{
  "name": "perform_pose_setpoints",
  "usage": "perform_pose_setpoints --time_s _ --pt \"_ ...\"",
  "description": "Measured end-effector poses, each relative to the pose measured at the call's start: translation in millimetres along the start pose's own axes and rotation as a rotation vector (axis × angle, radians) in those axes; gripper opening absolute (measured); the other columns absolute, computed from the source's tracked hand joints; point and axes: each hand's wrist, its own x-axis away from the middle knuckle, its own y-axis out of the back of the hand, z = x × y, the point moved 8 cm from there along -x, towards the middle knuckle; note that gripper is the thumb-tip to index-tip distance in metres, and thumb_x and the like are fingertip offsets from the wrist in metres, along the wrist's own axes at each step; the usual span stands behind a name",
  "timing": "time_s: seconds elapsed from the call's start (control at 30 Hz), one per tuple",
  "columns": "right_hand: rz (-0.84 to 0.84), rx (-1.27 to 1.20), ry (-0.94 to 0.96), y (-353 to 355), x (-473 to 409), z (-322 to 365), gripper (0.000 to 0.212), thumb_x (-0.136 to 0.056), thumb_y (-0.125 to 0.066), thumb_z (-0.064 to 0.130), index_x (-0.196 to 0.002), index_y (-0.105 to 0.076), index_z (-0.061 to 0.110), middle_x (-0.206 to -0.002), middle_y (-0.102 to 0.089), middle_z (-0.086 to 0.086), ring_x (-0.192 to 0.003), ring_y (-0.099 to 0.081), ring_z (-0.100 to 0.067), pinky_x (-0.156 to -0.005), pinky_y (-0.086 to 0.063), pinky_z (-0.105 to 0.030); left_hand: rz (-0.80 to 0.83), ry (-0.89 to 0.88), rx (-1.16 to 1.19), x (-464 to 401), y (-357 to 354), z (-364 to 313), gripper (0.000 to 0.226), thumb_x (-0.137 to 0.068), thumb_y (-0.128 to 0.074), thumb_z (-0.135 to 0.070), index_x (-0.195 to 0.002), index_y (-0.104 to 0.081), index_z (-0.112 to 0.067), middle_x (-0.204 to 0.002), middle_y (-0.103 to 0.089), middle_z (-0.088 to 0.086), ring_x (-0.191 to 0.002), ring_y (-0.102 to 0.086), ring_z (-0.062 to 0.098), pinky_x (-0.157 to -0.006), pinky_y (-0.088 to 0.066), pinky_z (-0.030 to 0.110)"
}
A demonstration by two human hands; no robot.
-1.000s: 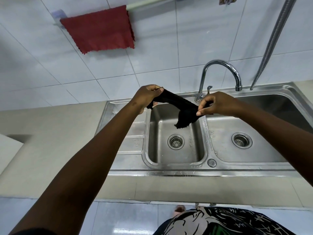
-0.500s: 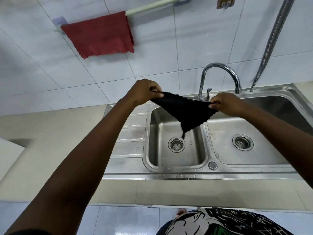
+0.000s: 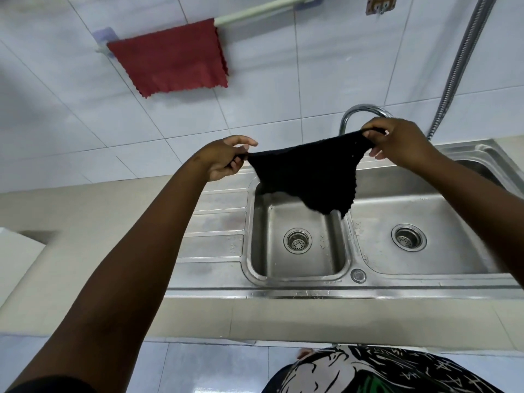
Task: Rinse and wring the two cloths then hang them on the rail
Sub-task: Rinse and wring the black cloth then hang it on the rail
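I hold a black cloth (image 3: pixel 309 171) spread out above the left basin of a steel double sink (image 3: pixel 297 293). My left hand (image 3: pixel 224 158) pinches its left corner and my right hand (image 3: pixel 397 146) pinches its right corner, a little higher. The cloth hangs down in a point between them. A red cloth (image 3: pixel 173 58) hangs over the left part of a white rail (image 3: pixel 255 11) on the tiled wall, up and to the left. The rail's right part is bare.
A curved tap (image 3: pixel 363 112) rises behind my right hand. A ribbed metal hose (image 3: pixel 459 61) runs down the wall at the right. The sink has a drainboard (image 3: pixel 215 222) at its left, set in a beige counter (image 3: pixel 85 222).
Both hands have risen and moved apart, unfolding the black cloth from a twisted bunch into a spread sheet. The view has tilted up, so more of the rail shows.
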Motion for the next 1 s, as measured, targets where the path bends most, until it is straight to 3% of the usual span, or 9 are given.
perform_pose_setpoints --time_s 0.1,0.17,0.23,0.33,0.43,0.5,0.67,0.87,1.0 --pt "-0.032 0.059 0.037 2 -2 10 0.016 -0.09 -0.049 0.017 -0.093 -0.064 0.019 -0.084 -0.062 -0.003 -0.062 -0.063 -0.024 -0.055 -0.045 -0.004 0.073 0.02 0.003 1 0 0 0.031 -0.089 -0.063 -0.034 -0.103 -0.066 -0.007 -0.08 -0.052 0.0 -0.053 -0.042 0.003 -0.048 -0.042 0.006" --pt "0.071 0.118 0.021 -6 -3 9 0.014 -0.09 -0.05 0.019 -0.088 -0.064 0.022 -0.08 -0.063 -0.003 -0.055 -0.065 -0.014 -0.057 -0.042 -0.002 0.08 -0.007 -0.271 2 5 1 0.039 -0.077 -0.075 -0.035 -0.103 -0.066 -0.008 -0.08 -0.054 -0.001 -0.06 -0.042 0.007 -0.053 -0.043 0.011" --pt "0.07 0.164 0.032 -8 -5 11 0.013 -0.089 -0.052 0.021 -0.087 -0.064 0.022 -0.081 -0.066 -0.005 -0.05 -0.063 -0.005 -0.058 -0.04 -0.004 -0.04 -0.141 -0.693 3 10 -8 0.027 -0.077 -0.077 -0.032 -0.093 -0.07 -0.011 -0.078 -0.06 -0.001 -0.064 -0.046 0.011 -0.057 -0.041 0.018" --pt "0.037 0.219 0.079 -7 -6 19 0.015 -0.09 -0.049 0.023 -0.09 -0.063 0.019 -0.072 -0.064 -0.003 -0.059 -0.063 -0.022 -0.059 -0.039 -0.013 -0.317 -0.41 -0.95 8 13 -29 0.024 -0.084 -0.066 -0.039 -0.083 -0.072 -0.016 -0.083 -0.069 0.0 -0.078 -0.059 0.017 -0.069 -0.045 0.03" --pt "0.21 0.238 -0.01 -21 -3 10 0.011 -0.091 -0.051 0.026 -0.087 -0.061 0.024 -0.066 -0.06 0.003 -0.045 -0.061 -0.008 -0.044 -0.037 -0.008 -0.302 -0.402 -0.994 6 7 -21 0.027 -0.086 -0.06 -0.043 -0.084 -0.073 -0.02 -0.091 -0.073 -0.001 -0.088 -0.063 0.018 -0.076 -0.046 0.032" --pt "0.16 0.219 0.008 -20 -3 7 0.011 -0.09 -0.052 0.025 -0.084 -0.061 0.024 -0.064 -0.06 0.0 -0.04 -0.057 -0.001 -0.05 -0.039 -0.01 -0.385 -0.456 -0.948 9 9 -17 0.024 -0.088 -0.058 -0.04 -0.083 -0.071 -0.02 -0.088 -0.073 0.0 -0.086 -0.065 0.019 -0.074 -0.045 0.03" --pt "0.23 0.155 -0.028 -27 5 0 0.012 -0.09 -0.053 0.023 -0.085 -0.063 0.019 -0.062 -0.062 -0.006 -0.054 -0.062 -0.015 -0.059 -0.044 -0.019 -0.527 -0.497 -0.947 16 14 -2 0.026 -0.089 -0.055 -0.045 -0.086 -0.071 -0.024 -0.086 -0.073 -0.003 -0.082 -0.065 0.018 -0.071 -0.047 0.029" --pt "0.026 0.344 0.076 -22 -1 8 0.018 -0.091 -0.049 0.026 -0.086 -0.061 0.013 -0.084 -0.067 -0.012 -0.083 -0.059 -0.03 -0.069 -0.039 -0.033 -0.619 -0.592 -0.876 25 15 -5 0.03 -0.092 -0.049 -0.048 -0.087 -0.067 -0.025 -0.085 -0.071 -0.004 -0.081 -0.063 0.017 -0.068 -0.045 0.03" --pt "0.081 0.291 0.034 -27 -6 11 0.016 -0.09 -0.046 0.029 -0.083 -0.059 0.024 -0.08 -0.066 -0.005 -0.069 -0.065 -0.026 -0.071 -0.048 -0.035 -0.544 -0.472 -0.95 17 26 1 0.031 -0.09 -0.047 -0.053 -0.084 -0.065 -0.028 -0.074 -0.069 -0.005 -0.076 -0.065 0.019 -0.068 -0.047 0.032"
